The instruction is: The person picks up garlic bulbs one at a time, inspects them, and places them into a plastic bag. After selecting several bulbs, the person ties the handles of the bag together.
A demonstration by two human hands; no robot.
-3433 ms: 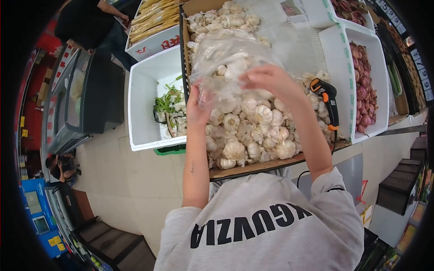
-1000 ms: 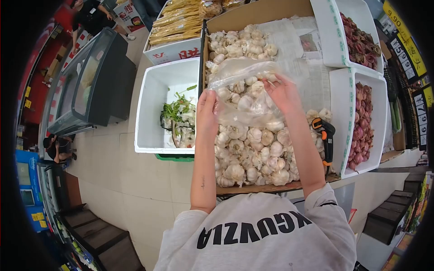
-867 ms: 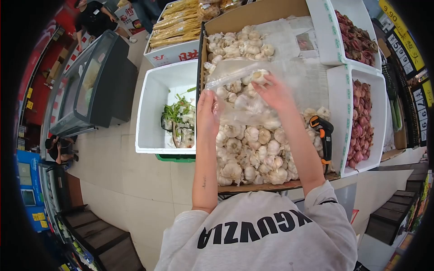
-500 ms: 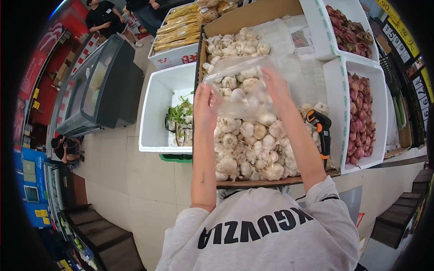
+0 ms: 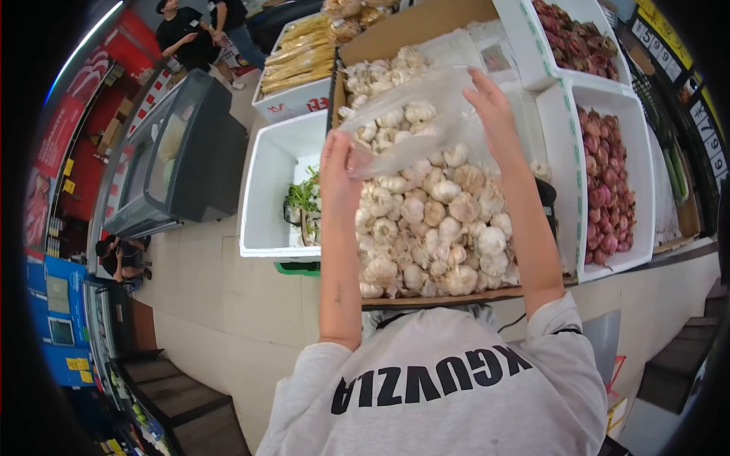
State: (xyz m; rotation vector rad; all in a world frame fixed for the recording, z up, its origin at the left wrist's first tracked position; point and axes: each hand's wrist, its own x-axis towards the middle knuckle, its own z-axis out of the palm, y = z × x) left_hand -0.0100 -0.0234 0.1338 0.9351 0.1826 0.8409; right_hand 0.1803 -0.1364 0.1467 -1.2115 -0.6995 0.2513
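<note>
I hold a clear plastic bag (image 5: 407, 121) with several garlic bulbs inside, lifted above a cardboard box (image 5: 426, 298) heaped with loose garlic (image 5: 433, 220). My left hand (image 5: 338, 171) grips the bag's near left edge. My right hand (image 5: 493, 106) grips its far right edge, fingers raised. The bag is stretched between both hands and tilted. A black and orange handheld scanner (image 5: 547, 199) lies on the garlic, mostly hidden behind my right forearm.
A white foam box (image 5: 262, 197) with green scraps stands left of the garlic. White bins of red shallots (image 5: 608, 175) stand to the right. A box of yellow packets (image 5: 296, 57) sits behind. A glass freezer (image 5: 163, 156) and people (image 5: 190, 34) are at the left.
Both hands have raised the bag higher above the garlic heap and spread it wider. My right arm now covers most of the scanner. The view has shifted slightly.
</note>
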